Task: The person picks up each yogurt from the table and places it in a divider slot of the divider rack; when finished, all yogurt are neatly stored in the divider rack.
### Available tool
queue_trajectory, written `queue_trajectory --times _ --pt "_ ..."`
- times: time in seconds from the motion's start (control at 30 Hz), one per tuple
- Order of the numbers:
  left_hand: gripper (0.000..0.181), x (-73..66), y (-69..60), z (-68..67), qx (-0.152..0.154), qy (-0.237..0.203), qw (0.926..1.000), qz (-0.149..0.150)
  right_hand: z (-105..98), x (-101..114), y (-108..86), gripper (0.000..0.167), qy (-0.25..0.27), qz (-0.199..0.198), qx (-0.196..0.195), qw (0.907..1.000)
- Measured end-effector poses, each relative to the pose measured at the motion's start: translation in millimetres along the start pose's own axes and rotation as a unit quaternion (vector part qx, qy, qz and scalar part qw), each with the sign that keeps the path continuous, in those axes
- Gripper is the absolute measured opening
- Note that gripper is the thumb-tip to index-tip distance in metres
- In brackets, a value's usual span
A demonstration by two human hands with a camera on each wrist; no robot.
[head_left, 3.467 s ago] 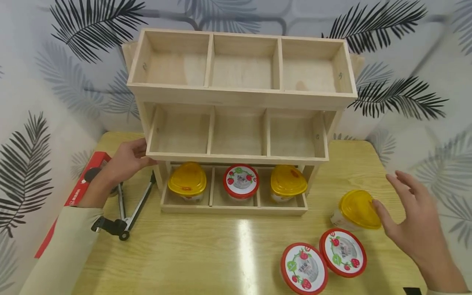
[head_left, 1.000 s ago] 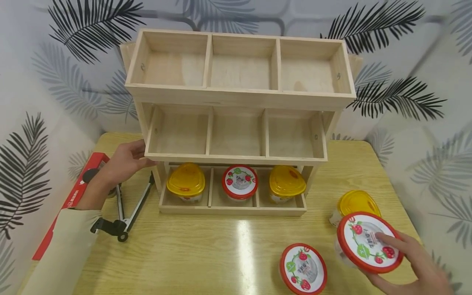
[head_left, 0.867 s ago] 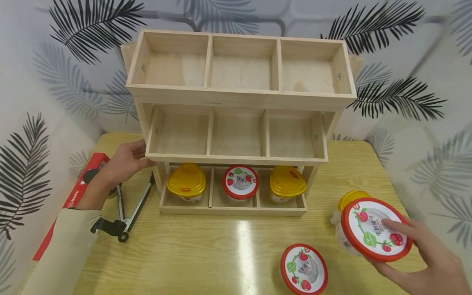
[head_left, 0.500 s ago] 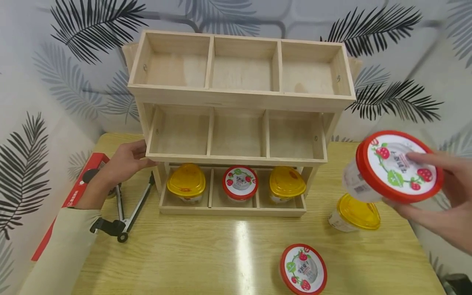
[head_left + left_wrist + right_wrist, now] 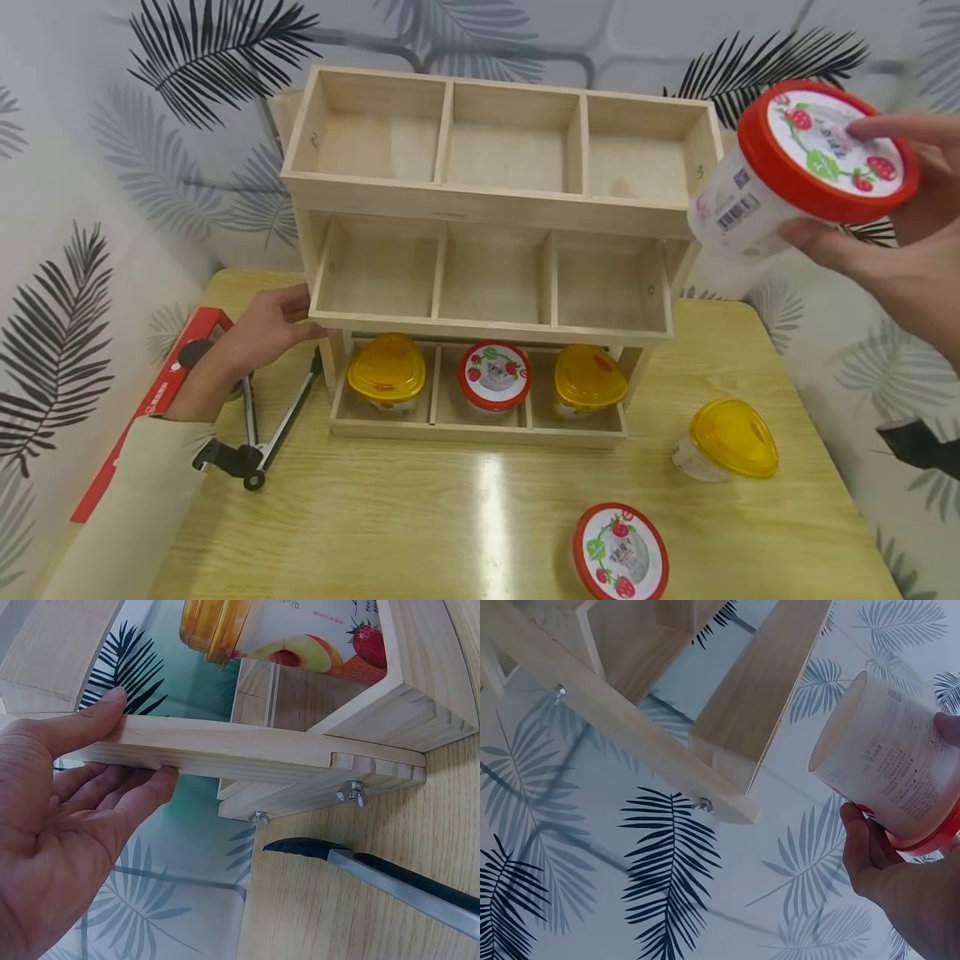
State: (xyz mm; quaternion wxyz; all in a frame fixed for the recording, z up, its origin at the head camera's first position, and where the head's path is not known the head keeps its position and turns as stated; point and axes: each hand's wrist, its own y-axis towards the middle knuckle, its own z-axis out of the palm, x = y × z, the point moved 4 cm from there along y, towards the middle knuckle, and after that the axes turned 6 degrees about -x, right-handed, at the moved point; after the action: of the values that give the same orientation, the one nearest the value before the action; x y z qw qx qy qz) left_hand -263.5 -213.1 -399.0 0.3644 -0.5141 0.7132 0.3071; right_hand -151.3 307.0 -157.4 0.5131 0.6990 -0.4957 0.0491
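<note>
My right hand [image 5: 918,250] holds a tub with a red strawberry-print lid [image 5: 750,196] in the air, tilted, beside the top right corner of a wooden three-tier rack [image 5: 480,204]. In the right wrist view the tub's base [image 5: 836,731] faces the rack, apart from it. With thumb and fingers on opposite faces, my left hand [image 5: 71,802] grips the rack's side post [image 5: 225,742]. The top and middle trays have bare compartments. In the bottom tray sit a yellow-lidded tub [image 5: 387,367], a red-lidded tub [image 5: 495,375] and another yellow-lidded tub [image 5: 589,377], one per compartment.
On the table [image 5: 360,517], a yellow-lidded tub [image 5: 731,437] stands at the right and a red-lidded tub [image 5: 621,550] near the front. Left of the rack lie a red box [image 5: 161,387] and a folding metal stand [image 5: 277,429]. A patterned backdrop [image 5: 60,167] hangs behind.
My right hand has picked up a red-lidded tub from the table and raised it up to the top tray's height. My left hand stays on the rack's side. The head view has shifted slightly.
</note>
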Motion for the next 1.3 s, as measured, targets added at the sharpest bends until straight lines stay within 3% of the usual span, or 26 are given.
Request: queue_trajectory --times 0.1,0.23,0.33,0.47,0.8,1.3 --pt "0.062 0.0 0.1 -0.1 0.001 -0.001 1.0000 -0.003 5 -1 20.2 0.069 -0.001 0.028 -0.017 0.9995" --pt "0.062 -0.9 0.4 -0.3 0.000 0.001 1.0000 -0.002 12 -4 42.9 0.066 -0.042 0.071 -0.031 0.9961" --pt "0.062 -1.4 0.8 -0.3 0.000 0.002 1.0000 0.000 21 -8 56.0 0.068 -0.079 0.076 -0.012 0.9939" --pt "0.062 -1.8 2.3 1.0 0.001 0.000 1.0000 0.001 37 -14 66.9 0.070 -0.091 0.072 0.030 0.9928" --pt "0.063 -3.5 2.3 2.2 0.011 -0.015 0.9998 -0.005 68 -28 71.1 0.075 -0.127 0.115 0.097 0.9804" --pt "0.060 0.9 0.8 1.8 0.004 0.004 1.0000 0.004 84 -28 61.7 0.078 -0.146 0.121 0.113 0.9752"
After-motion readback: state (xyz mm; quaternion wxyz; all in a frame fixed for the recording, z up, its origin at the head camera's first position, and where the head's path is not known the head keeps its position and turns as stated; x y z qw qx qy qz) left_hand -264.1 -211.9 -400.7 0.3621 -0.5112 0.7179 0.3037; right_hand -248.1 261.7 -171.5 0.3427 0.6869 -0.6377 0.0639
